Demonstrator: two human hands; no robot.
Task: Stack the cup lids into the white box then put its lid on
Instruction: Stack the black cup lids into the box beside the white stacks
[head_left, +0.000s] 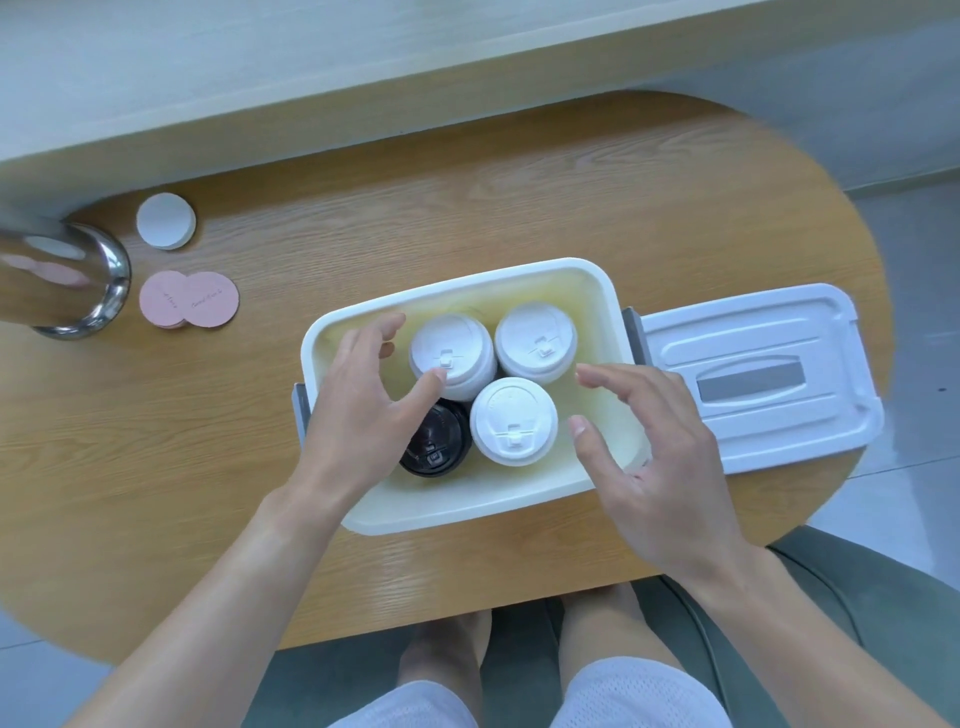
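Lid stacks (535, 340) sit in white box (457, 512); left hand (363, 400) & right hand (660, 457) grips apart, empty. Next, probably: fit box lid (758, 379) from table (208, 467).

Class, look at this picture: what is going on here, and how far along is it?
A person seated at a wooden table is packing stacks of cup lids into a white box. Three white stacks and one black stack stand inside. The left hand is open, its thumb touching the far-left white stack; the right hand hovers open over the box's right side. The box lid lies on the table to the right, not yet on.
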